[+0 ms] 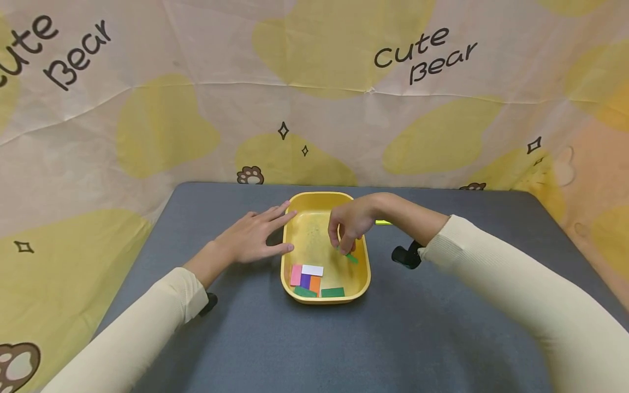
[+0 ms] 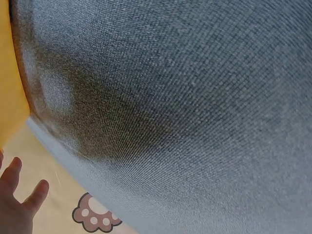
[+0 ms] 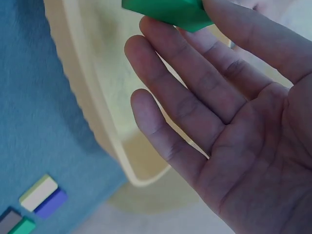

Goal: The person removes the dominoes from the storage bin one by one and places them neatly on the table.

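A yellow tray (image 1: 307, 229) stands on the table with several coloured blocks at its near end: pink (image 1: 295, 275), white (image 1: 312, 270), purple (image 1: 305, 281), orange (image 1: 315, 284) and two green ones, one at the corner (image 1: 305, 292), the other beside it (image 1: 332, 292). Over the tray's right half, my right hand (image 1: 355, 218) pinches another green block (image 3: 168, 12) between thumb and fingers. Its remaining fingers reach out below the block in the right wrist view. My left hand (image 1: 257, 234) lies at the tray's left rim, fingers spread and fairly straight, fingertips right at the edge.
Grey-blue cloth covers the table (image 1: 417, 338). Behind the right wrist a bright yellow-green piece (image 1: 383, 222) shows partly. Several more blocks, among them a purple one (image 3: 50, 203), lie outside the tray in the right wrist view. A patterned curtain (image 1: 314, 136) hangs behind.
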`<action>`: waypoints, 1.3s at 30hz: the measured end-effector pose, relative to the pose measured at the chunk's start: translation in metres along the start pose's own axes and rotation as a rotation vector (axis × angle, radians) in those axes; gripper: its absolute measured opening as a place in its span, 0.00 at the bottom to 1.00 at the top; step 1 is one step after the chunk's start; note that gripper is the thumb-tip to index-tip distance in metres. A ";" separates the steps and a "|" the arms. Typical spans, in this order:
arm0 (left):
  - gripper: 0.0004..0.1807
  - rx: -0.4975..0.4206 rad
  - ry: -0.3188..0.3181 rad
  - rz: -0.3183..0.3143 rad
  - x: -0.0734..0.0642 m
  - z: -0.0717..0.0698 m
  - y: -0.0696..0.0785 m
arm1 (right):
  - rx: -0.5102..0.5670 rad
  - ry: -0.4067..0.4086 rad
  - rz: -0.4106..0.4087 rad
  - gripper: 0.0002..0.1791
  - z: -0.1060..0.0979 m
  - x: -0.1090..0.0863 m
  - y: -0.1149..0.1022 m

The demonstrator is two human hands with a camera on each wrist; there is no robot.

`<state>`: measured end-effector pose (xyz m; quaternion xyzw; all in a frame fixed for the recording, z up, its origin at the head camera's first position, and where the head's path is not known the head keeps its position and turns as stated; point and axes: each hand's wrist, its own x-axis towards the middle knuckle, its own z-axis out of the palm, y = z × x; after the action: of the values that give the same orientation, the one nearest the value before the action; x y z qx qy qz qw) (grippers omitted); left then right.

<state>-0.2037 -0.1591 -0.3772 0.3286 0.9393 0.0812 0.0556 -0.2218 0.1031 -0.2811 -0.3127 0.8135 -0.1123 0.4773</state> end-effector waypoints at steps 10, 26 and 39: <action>0.46 0.000 -0.003 -0.001 -0.001 -0.001 0.001 | 0.003 0.127 -0.038 0.07 -0.011 -0.019 0.019; 0.47 0.009 -0.003 0.005 -0.001 0.000 -0.001 | 0.203 0.288 -0.119 0.10 -0.018 -0.053 0.059; 0.46 0.001 0.001 0.007 -0.001 0.001 0.000 | 0.273 0.522 -0.144 0.12 0.002 -0.062 0.107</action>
<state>-0.2031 -0.1599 -0.3780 0.3318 0.9383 0.0810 0.0547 -0.2422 0.2248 -0.2901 -0.2629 0.8618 -0.3308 0.2805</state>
